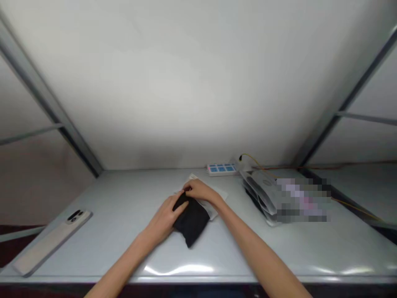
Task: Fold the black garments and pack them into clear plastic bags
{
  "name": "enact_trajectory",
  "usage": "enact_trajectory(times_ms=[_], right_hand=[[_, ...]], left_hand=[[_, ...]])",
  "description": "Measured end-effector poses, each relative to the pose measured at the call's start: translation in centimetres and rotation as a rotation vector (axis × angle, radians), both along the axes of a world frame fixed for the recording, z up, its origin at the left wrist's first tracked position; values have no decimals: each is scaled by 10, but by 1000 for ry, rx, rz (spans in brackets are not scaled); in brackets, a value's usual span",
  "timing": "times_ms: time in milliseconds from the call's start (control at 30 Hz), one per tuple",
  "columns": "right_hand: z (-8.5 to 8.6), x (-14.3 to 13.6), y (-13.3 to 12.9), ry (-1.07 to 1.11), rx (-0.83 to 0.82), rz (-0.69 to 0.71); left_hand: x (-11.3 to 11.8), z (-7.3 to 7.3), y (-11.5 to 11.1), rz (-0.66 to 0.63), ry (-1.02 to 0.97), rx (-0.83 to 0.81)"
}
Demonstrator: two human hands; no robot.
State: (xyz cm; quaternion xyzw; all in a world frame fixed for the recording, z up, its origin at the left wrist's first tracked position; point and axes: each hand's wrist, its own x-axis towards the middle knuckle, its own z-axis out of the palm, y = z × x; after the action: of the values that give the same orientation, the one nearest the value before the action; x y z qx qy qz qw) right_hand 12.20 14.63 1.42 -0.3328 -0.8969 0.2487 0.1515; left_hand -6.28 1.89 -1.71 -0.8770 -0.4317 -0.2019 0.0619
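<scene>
A folded piece of black cloth [192, 223] lies between my hands near the middle of the table. My left hand [166, 215] grips its left side, with the thumb over the top and the other fingers partly hidden. The fingers of my right hand [200, 191] are bent and pinch at the cloth's far edge, close to my left fingertips. A whitish, partly see-through plastic bag [213, 212] shows under and behind the cloth and my right hand. How far the cloth sits inside the bag, I cannot tell.
At the left edge of the grey table [124, 190] lies a light-coloured phone [54, 242]. A power strip [222, 169] sits against the back wall. To the right are several stacked plastic packages [263, 196], partly pixelated. Metal frame posts [80, 145] stand at both sides.
</scene>
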Motion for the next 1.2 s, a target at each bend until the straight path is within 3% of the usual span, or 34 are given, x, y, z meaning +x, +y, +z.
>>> enact_trajectory(times_ms=[100,233,433,567,833,1200], right_hand=[[9,7,-1,37,0,43],[18,6,-8,87,77,1],[19,-6,-23,122,168,27],[9,-4,-26,93,212,1],[-17,32,-16,95,257,-375],[-37,39,-30,257,204,-349]], left_hand=[[-4,0,4,-61,31,43],[-11,-1,16,-106,136,19],[-2,-4,28,85,141,-50],[10,-6,27,252,131,-63],[12,4,20,352,138,-87],[41,7,24,646,163,-34]])
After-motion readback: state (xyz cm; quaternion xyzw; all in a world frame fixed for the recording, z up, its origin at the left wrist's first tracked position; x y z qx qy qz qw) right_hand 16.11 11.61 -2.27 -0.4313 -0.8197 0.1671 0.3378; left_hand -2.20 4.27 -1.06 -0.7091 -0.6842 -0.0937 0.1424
